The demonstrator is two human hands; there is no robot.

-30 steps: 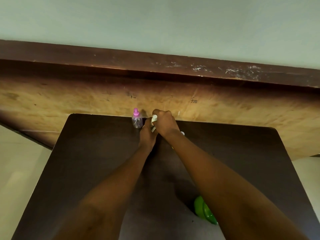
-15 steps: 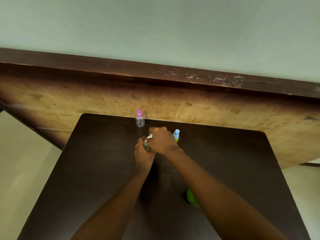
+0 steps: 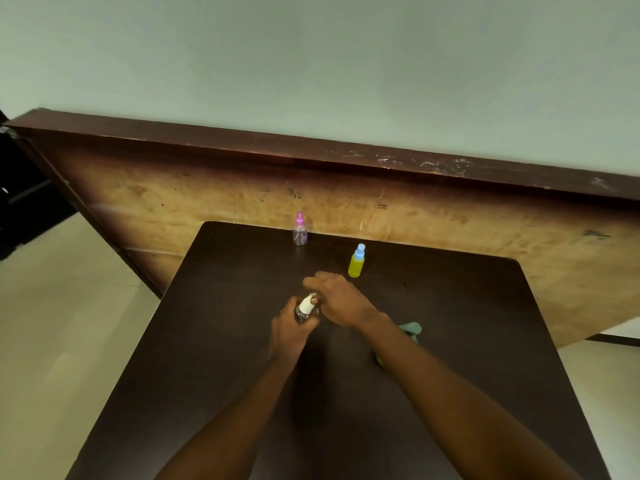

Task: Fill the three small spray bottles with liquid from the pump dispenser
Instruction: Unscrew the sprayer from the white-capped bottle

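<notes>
Our left hand [image 3: 289,328] curls round the clear body of the white-capped bottle [image 3: 304,309] to steady it, and our right hand [image 3: 337,301] pinches the cap, we reckon to unscrew it for filling. Just beyond this bottle, the blue-capped bottle [image 3: 356,264] stands yellow, apparently done. Farther beyond, the pink-capped bottle [image 3: 300,233] looks empty. Right of the held bottle, the pump dispenser [image 3: 410,329] peeks from behind our forearm [image 3: 450,382], close for pumping.

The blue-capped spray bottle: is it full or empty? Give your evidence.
Filled: the blue-capped spray bottle shows yellow-green liquid through its clear body, nearly up to the cap.
</notes>
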